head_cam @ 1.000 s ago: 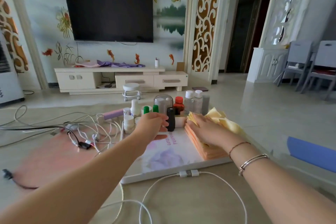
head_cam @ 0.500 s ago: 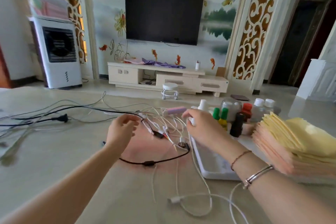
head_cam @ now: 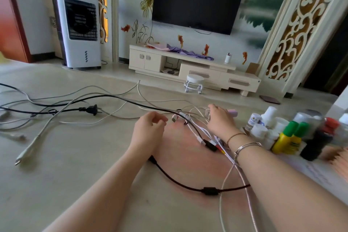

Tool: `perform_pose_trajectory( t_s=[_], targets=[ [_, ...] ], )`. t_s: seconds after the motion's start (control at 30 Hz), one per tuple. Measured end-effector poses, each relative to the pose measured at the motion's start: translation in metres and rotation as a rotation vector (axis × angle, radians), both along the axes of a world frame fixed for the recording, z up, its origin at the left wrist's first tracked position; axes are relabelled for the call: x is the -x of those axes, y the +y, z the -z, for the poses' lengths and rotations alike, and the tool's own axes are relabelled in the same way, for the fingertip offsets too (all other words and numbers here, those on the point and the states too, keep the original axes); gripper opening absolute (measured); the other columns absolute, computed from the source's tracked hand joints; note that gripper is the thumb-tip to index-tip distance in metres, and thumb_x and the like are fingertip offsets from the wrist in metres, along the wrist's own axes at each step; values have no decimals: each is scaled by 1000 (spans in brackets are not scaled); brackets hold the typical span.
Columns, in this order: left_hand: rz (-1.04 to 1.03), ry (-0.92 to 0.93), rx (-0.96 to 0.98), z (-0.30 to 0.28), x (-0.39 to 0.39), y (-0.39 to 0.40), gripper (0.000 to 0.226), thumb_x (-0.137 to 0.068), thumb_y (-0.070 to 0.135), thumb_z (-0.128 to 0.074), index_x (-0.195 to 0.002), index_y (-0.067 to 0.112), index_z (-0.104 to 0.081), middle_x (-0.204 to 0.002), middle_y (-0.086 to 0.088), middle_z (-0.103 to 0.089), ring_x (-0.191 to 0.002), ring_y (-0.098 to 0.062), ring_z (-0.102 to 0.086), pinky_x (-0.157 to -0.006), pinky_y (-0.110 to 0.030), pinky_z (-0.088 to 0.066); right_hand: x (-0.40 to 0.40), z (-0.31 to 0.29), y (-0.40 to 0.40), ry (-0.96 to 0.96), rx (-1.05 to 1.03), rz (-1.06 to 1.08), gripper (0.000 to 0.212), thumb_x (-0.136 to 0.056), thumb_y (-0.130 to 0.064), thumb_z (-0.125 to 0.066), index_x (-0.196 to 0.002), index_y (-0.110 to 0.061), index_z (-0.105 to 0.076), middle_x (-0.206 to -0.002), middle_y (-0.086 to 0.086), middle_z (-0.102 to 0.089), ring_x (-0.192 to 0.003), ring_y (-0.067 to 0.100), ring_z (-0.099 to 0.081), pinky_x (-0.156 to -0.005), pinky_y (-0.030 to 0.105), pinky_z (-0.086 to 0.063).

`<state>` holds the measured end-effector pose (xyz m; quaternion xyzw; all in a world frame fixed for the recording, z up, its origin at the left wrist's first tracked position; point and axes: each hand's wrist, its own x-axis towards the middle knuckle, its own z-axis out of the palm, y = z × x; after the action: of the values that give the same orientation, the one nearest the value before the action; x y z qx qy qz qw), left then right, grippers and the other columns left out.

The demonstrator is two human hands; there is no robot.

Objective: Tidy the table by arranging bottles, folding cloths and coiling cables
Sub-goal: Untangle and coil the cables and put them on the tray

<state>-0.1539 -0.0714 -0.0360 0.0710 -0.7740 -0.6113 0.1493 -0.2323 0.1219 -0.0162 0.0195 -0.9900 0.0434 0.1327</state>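
Reaching into the tangled cables point(head_cam: 190, 118), the left hand point(head_cam: 148, 128) hovers loosely curled, the right hand point(head_cam: 219, 118) seemingly gripping white leads.

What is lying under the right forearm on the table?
Under the right forearm, a black cable with an inline block and thin white cables pass across the table. Where they run beneath the arm itself is covered.

1 head view – close, looking forward-down over the table point(head_cam: 75, 156).
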Motion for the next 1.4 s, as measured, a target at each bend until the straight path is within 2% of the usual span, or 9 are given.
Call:
perform_pose_trajectory(
  t_s=[0.2,0.43,0.53,0.7,0.83,1.07,1.13,1.27,1.4],
  targets=[
    [6,37,100,2,-2,0,24,-81,6,-48,-79,21,-66,-85,4,-66,-83,-22,-64,-79,-43,-54,-3,-6,10,-1,-233,44,37,-84,1,-50,-120,-8,-50,-126,13,-41,-119,32,-38,-99,49,-41],
    [-15,188,323,3,-18,9,20,-85,10,-50,-81,25,-63,-89,6,-66,-82,-17,-60,-70,-31,-47,-30,-21,28,105,-269,-26,30,-83,-1,-51,-112,-11,-52,-120,11,-48,-113,29,-41,-87,34,-37],
    [13,339,404,-2,-29,19,20,-84,5,-52,-88,21,-64,-94,7,-65,-92,-15,-57,-75,-26,-41,-47,-36,33,225,-43,-110,23,-87,-12,-55,-110,-13,-53,-111,6,-58,-106,26,-46,-78,33,-38],
    [142,282,273,-17,-39,53,22,-90,17,-58,-111,21,-59,-108,8,-62,-96,-11,-57,-71,-6,-36,-91,-67,43,179,521,-308,17,-87,-17,-63,-102,-16,-56,-98,-1,-62,-91,15,-55,-75,24,-44],
    [311,286,290,-34,-53,99,45,-87,28,-65,-129,24,-49,-119,5,-55,-103,-13,-55,-87,-31,-47,-127,-85,70,72,762,-319,19,-86,-19,-68,-101,-19,-56,-91,-7,-60,-80,6,-57,-63,14,-41],
    [426,365,331,-65,-61,166,9,-86,30,-67,-91,23,-66,-80,9,-65,-78,-17,-60,-67,-30,-47,-170,-108,141,-89,1308,-287,27,-88,1,-63,-113,-3,-56,-100,10,-63,-87,17,-68,-74,32,-60],
    [434,379,390,-69,-57,186,11,-83,37,-68,-87,27,-67,-79,10,-68,-80,-17,-61,-74,-37,-49,-175,-112,168,-108,1266,-251,31,-88,-5,-64,-118,-6,-55,-103,9,-62,-89,16,-67,-74,31,-60],
    [392,433,533,-82,-48,238,9,-83,45,-65,-89,39,-64,-83,20,-65,-94,-19,-54,-82,-40,-46,-177,-119,225,-94,917,-94,41,-85,-47,-64,-116,-21,-57,-106,-2,-64,-94,13,-62,-75,30,-51],
    [381,483,564,-95,-33,295,31,-82,40,-68,-112,31,-65,-102,13,-66,-106,-22,-52,-88,-39,-45,-165,-129,281,41,834,4,34,-87,-37,-64,-117,-21,-59,-100,-3,-64,-79,5,-59,-63,20,-41]
  ],
)
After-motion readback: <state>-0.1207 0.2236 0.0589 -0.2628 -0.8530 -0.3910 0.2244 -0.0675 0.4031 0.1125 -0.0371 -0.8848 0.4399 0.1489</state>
